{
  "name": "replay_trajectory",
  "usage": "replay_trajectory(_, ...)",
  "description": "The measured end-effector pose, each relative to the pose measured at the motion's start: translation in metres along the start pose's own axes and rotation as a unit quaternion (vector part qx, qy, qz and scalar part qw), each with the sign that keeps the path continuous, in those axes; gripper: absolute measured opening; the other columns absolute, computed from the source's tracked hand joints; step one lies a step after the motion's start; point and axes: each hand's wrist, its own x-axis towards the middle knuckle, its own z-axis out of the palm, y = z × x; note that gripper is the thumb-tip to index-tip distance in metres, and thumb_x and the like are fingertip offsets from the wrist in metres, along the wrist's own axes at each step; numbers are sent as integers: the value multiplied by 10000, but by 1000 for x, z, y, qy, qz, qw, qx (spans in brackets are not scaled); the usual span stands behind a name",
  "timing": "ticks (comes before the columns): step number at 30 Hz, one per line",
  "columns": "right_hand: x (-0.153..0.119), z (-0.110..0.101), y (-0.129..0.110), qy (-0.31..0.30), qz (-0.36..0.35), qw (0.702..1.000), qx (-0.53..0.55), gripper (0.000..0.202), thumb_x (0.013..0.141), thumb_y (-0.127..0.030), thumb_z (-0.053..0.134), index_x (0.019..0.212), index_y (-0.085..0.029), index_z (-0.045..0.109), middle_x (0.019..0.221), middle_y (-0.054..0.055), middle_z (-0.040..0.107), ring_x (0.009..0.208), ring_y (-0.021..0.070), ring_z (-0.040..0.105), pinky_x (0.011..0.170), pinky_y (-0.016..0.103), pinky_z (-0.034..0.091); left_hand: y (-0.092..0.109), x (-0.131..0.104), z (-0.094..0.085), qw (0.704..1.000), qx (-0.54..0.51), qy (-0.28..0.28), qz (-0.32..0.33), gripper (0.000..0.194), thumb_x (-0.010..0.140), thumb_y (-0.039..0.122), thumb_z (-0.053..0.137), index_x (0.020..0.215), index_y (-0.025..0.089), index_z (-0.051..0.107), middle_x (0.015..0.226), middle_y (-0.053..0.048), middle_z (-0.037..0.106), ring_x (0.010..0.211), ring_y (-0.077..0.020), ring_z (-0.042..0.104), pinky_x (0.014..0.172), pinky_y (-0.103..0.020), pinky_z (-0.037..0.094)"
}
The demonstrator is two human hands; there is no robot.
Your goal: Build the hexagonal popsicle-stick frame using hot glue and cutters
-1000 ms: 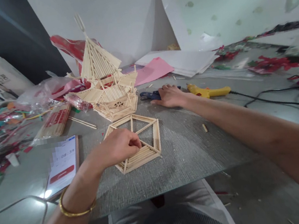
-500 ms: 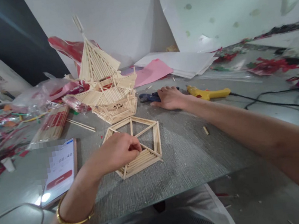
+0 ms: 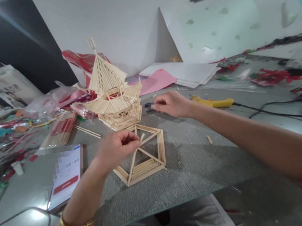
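My left hand is closed in a pinch on a short wooden stick. It hovers over the left side of a flat hexagonal frame built of thin sticks. The frame has spokes meeting in the middle, and one section is filled with parallel sticks. My right hand is at the far side of the mat, fingers curled down at a dark blue tool. Most of that tool is hidden under the hand. Just behind the frame stands a stick-built pagoda model with a pointed roof.
A yellow glue gun with a black cord lies to the right. At left are a phone, a packet of sticks and loose sticks. A stick offcut rests on the mat. Pink paper lies behind.
My left hand has lifted up from the filled section, and a short stick now shows at its fingertips. My right hand, flatter over the blue tool before, has curled its fingers. The view has tilted up.
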Motion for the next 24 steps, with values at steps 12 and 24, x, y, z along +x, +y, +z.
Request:
replay_trajectory(12, -43, 30, -66, -69, -19, 925, 374, 238, 826, -334, 564, 761, -128, 663, 619, 7, 619, 569, 99, 607, 502, 183, 468, 0, 2, 9, 977, -163, 132, 34, 198, 672, 326, 681, 755, 156, 624, 644, 32, 592, 538, -60, 471, 510, -183, 371)
replay_trajectory(24, -43, 39, -53, 130, -267, 955, -16, 199, 872, -202, 476, 861, -143, 666, 779, 37, 679, 682, 114, 581, 638, 226, 396, -4, -2, -5, 980, -16, 192, 54, 158, 717, 298, 640, 827, 185, 648, 754, 2, 681, 677, -118, 606, 646, -228, 457)
